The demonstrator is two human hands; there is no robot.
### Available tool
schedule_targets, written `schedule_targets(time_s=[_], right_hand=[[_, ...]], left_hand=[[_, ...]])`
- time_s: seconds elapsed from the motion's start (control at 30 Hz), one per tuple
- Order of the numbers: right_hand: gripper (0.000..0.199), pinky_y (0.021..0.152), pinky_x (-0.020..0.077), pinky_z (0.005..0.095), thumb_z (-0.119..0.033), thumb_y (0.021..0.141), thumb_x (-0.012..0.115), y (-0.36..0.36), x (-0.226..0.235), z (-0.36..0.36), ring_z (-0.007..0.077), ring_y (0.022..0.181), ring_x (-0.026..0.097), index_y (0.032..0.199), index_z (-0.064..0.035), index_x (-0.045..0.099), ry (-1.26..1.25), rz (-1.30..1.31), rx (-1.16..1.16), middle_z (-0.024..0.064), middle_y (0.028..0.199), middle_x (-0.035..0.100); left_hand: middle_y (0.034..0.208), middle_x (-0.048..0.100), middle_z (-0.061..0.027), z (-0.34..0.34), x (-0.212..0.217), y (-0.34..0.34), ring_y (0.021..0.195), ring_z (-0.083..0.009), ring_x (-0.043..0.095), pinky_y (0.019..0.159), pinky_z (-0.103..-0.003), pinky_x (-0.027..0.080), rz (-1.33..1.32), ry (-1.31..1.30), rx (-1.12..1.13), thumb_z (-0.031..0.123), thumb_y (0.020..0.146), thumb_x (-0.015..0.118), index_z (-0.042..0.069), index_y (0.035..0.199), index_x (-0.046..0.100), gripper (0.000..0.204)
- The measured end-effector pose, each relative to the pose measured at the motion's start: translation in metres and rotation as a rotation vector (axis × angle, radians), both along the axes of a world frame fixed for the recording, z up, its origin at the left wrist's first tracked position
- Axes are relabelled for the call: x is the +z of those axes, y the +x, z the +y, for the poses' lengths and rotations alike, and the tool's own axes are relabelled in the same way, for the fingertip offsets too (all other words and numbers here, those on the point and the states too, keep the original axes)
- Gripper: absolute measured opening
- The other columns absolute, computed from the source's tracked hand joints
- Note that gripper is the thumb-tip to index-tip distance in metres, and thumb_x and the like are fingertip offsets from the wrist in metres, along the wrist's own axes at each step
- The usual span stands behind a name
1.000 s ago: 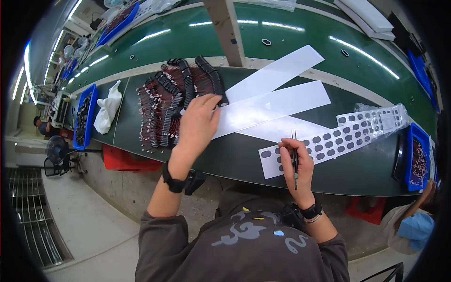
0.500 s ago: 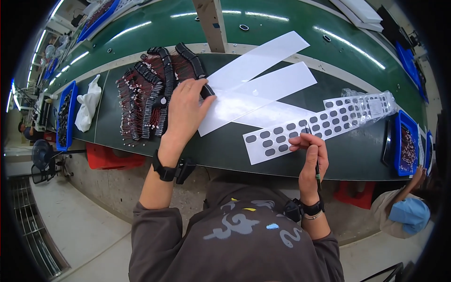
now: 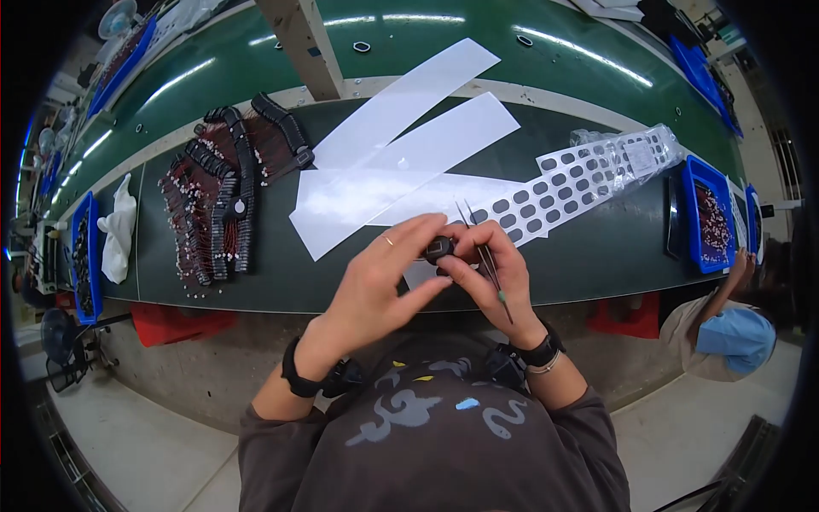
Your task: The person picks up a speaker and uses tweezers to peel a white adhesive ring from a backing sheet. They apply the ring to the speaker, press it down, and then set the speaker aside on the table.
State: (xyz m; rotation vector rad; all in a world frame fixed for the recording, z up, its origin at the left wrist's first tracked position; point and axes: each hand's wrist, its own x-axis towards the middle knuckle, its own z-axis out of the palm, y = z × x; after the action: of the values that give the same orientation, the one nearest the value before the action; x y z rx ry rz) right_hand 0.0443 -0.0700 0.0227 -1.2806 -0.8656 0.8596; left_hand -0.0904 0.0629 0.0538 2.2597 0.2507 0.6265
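Fingers of both hands now meet at a small black part (image 3: 439, 249), centre of the frame.
The right hand (image 3: 499, 269) pinches it between thumb and forefinger, slim metal tweezers (image 3: 488, 267) slanting through the grip; the left hand (image 3: 380, 277), earlier over the wired black rows (image 3: 243, 188) at upper left, curls beside it, its pinch unclear. Glossy white strips (image 3: 409, 98) lie crossed above; a sheet of grey ovals (image 3: 559, 193) stretches right. Blue bins hold black pieces (image 3: 83, 256) far left, reddish-white bits (image 3: 712, 224) far right.
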Motion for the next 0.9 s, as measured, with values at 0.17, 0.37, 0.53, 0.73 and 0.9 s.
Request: schedule_targets(time_s=[0.17, 0.37, 0.53, 0.73, 0.9], right_hand=[[0.018, 0.085, 0.0469, 0.0232, -0.002, 0.096, 0.058, -0.006, -0.005, -0.005, 0.011, 0.091, 0.059, 0.113, -0.001, 0.052, -0.003, -0.076, -0.03, 0.0126, 0.115, 0.062], [0.025, 0.08, 0.0453, 0.0211, -0.007, 0.098, 0.058, 0.006, 0.003, -0.012, 0.0097, 0.086, 0.057, 0.121, -0.0009, 0.053, 0.023, -0.045, -0.188, 0.0085, 0.109, 0.061], [0.019, 0.072, 0.044, 0.0197, -0.013, 0.097, 0.062, 0.021, 0.008, -0.014, 0.0066, 0.076, 0.054, 0.11, -0.0003, 0.061, -0.203, 0.053, -0.143, 0.0031, 0.093, 0.063], [0.014, 0.065, 0.0437, 0.0193, -0.015, 0.095, 0.065, 0.008, 0.017, 0.005, 0.0046, 0.069, 0.053, 0.095, -0.0014, 0.067, -0.353, -0.142, -0.072, -0.0013, 0.082, 0.063], [0.014, 0.064, 0.0447, 0.0199, -0.014, 0.098, 0.061, 0.014, 0.008, 0.026, 0.0047, 0.071, 0.057, 0.101, -0.0018, 0.066, -0.31, -0.142, -0.054, 0.0007, 0.085, 0.065]], left_hand=[[0.12, 0.065, -0.0127, 0.004, -0.017, -0.008, 0.107, -0.0217, 0.066, 0.081, -0.033, 0.057, 0.088, -0.713, -0.049, 0.005, 0.088, 0.069, 0.001, 0.134, 0.054, 0.049], [0.12, 0.065, -0.0122, 0.01, -0.015, -0.014, 0.104, -0.0198, 0.067, 0.081, -0.027, 0.058, -0.139, -1.301, 0.09, 0.005, 0.093, 0.064, 0.001, 0.13, 0.058, 0.037], [0.119, 0.065, -0.0132, 0.016, -0.028, -0.021, 0.103, -0.0193, 0.067, 0.083, -0.027, 0.057, -0.176, -1.36, 0.081, 0.003, 0.093, 0.063, -0.001, 0.129, 0.058, 0.037], [0.119, 0.064, -0.0126, 0.02, -0.03, -0.024, 0.106, -0.0182, 0.065, 0.086, -0.026, 0.056, -0.048, -1.159, 0.146, 0.001, 0.093, 0.062, -0.002, 0.131, 0.055, 0.038], [0.122, 0.063, -0.0149, 0.019, -0.031, -0.027, 0.109, -0.0208, 0.065, 0.087, -0.027, 0.056, -0.025, -1.119, 0.139, -0.004, 0.094, 0.057, -0.003, 0.13, 0.055, 0.036]])
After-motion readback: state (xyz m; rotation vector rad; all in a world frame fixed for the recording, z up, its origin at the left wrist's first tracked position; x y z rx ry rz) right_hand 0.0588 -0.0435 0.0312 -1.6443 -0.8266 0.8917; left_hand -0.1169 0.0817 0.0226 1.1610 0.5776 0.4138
